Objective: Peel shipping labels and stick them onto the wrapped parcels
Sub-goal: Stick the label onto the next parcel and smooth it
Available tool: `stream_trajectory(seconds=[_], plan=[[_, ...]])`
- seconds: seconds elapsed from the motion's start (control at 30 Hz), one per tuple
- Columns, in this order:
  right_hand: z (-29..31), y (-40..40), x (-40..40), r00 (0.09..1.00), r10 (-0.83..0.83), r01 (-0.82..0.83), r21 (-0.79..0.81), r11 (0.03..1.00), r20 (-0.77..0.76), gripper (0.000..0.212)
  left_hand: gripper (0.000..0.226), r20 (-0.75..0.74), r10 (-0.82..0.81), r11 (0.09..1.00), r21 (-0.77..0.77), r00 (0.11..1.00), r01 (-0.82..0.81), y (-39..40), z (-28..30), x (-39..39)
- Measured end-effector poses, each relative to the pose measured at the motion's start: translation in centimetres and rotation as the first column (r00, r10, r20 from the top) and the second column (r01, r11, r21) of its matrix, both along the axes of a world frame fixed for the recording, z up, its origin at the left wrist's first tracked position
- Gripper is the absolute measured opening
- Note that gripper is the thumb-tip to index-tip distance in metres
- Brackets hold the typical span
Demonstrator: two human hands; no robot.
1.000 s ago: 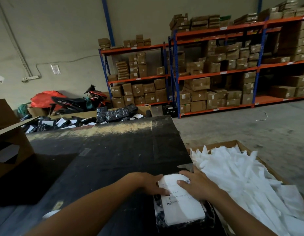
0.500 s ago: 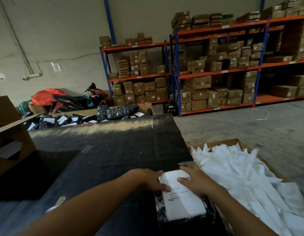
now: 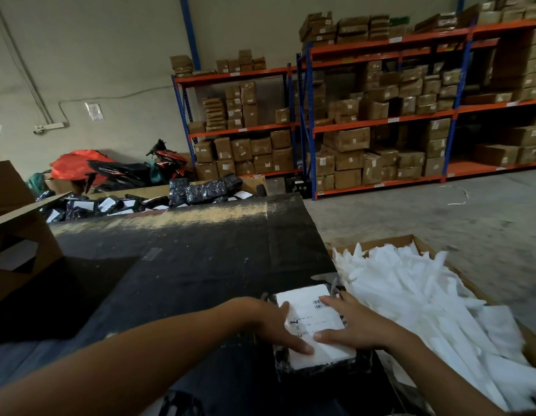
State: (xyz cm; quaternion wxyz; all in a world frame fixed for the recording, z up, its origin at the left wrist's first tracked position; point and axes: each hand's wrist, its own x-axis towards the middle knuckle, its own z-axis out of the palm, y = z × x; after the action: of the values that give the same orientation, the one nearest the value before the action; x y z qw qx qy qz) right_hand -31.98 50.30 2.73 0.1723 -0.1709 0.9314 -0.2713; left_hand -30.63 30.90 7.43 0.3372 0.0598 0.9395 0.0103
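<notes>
At nine o'clock, an open cardboard box (image 3: 19, 235) on the dark counter (image 3: 185, 265); at eleven, a heap of labelled black parcels (image 3: 116, 204). Near centre at six o'clock, left hand (image 3: 272, 324) flat, fingers straight, pressing the white shipping label (image 3: 313, 322) onto a black wrapped parcel (image 3: 321, 366). Right hand (image 3: 355, 324) likewise flat on the label's right edge. At three to four o'clock, a carton (image 3: 471, 283) full of white backing strips (image 3: 426, 310).
</notes>
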Motion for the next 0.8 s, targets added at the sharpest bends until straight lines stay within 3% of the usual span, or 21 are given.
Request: stream_trajectory(seconds=[0.17,0.23,0.43,0.6,0.8], plan=[[-0.6,1.9,1.1,0.997,-0.031,0.048,-0.291,0.956,0.064,0.052,0.112,0.009,-0.009,1.000,0.022,1.000,0.009,-0.5,-0.3,0.6],[-0.4,2.3,1.2,0.997,-0.032,0.053,-0.306,0.951,0.072,0.048,0.109,0.003,-0.022,0.999,0.035,1.000,0.022,-1.1,0.0,0.7],[-1.0,1.2,2.1,1.000,0.011,-0.010,-0.127,0.992,0.004,0.083,0.117,0.023,-0.004,1.000,-0.006,1.000,0.004,0.0,-0.3,1.1],[-1.3,3.2,2.5,0.988,0.016,0.049,-0.410,0.911,0.153,0.059,0.112,0.025,-0.009,0.999,-0.045,1.000,0.010,-0.4,0.1,0.7],[-2.2,1.3,1.7,0.996,-0.069,0.083,-0.256,0.963,0.063,0.081,0.119,0.042,0.070,0.998,0.004,0.997,-0.070,0.4,-0.5,1.3]])
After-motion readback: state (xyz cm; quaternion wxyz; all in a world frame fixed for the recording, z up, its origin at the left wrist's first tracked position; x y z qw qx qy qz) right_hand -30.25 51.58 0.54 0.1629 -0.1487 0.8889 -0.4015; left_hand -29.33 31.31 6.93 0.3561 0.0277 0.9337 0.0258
